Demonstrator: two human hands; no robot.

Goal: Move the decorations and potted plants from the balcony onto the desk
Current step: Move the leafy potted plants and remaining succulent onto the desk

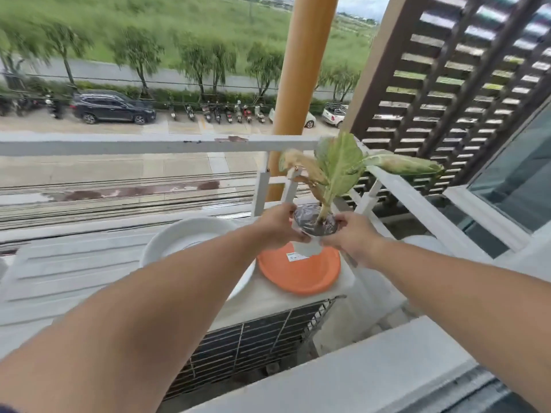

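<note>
A small potted plant [316,223] with pale green and yellowed leaves is held above an orange saucer [299,271] on top of an outdoor air-conditioner unit. My left hand [277,226] grips the pot's left side and my right hand [351,236] grips its right side. The white pot is mostly hidden by my fingers; dark soil shows at its top. Its leaves reach up past the white balcony railing [119,143].
A white round basin [190,234] sits left of the orange saucer on the air-conditioner unit [268,329]. A brown lattice screen [462,84] and a window stand at right. An orange pillar [301,84] rises behind the railing. A grey ledge [372,374] lies near me.
</note>
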